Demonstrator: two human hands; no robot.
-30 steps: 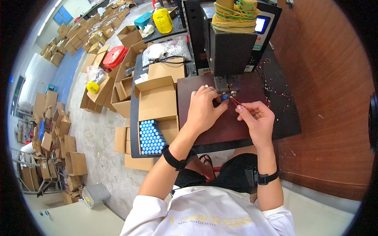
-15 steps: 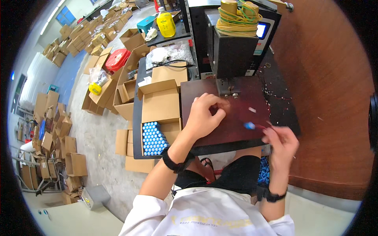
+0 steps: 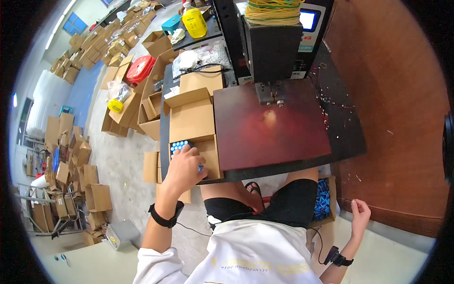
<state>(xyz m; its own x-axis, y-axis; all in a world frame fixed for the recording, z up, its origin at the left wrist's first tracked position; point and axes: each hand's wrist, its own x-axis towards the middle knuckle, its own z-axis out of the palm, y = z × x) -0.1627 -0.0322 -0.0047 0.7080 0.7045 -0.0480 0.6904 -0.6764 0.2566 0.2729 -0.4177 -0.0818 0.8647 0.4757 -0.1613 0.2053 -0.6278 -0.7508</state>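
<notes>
My left hand [image 3: 183, 165] reaches down into an open cardboard box [image 3: 213, 151] on the table's left side. Its fingers curl over the blue battery cells [image 3: 179, 145] standing upright there, and a bit of blue shows between thumb and fingers. The fingertips are partly hidden. Off to the right, beyond the table's front edge, my right hand [image 3: 361, 215] is raised with its thumb apart from loosely bent fingers; I see nothing in it. Nearest to it is a lower box [image 3: 332, 199] heaped with blue cells [image 3: 322, 199].
A black machine [image 3: 274, 52] with two metal tips stands over a dark red board [image 3: 269, 142]. Small wire bits [image 3: 325, 106] lie right of it. A brown wooden panel [image 3: 388, 142] closes off the right. Cardboard boxes [image 3: 125, 113] cover the floor on the left.
My left hand has moved from the board left into the box of cells. My right hand has moved down and right, and the blue cell with red wires is no longer in it.
</notes>
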